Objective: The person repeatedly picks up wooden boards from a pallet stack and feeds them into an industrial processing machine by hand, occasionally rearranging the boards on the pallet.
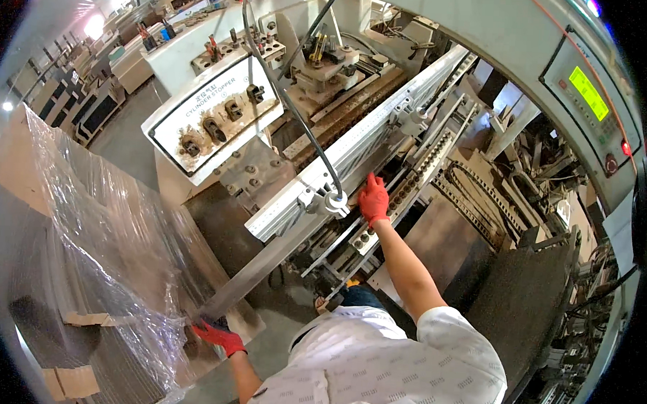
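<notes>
A long, narrow grey-brown board (266, 267) slants from the lower left up to the machine, passing below a white metal rail (287, 209). My left hand (220, 336), in a red glove with dark fingertips, is closed around the near end of this board. Further up, my right hand (374, 200), also red-gloved, lies against the board's right side beside the rail, its fingers drawn together on the edge. A round clamp fitting (332, 202) on the rail sits just left of my right hand. The undersides of both hands are hidden.
Plastic-wrapped stacked boards (104, 265) stand at the left. A white control box (215, 118) with dirty knobs rises beyond the rail, and a black cable (305, 122) hangs across. A roller track (411, 183) runs right of my right hand. A panel with a lit screen (588, 94) is at the upper right.
</notes>
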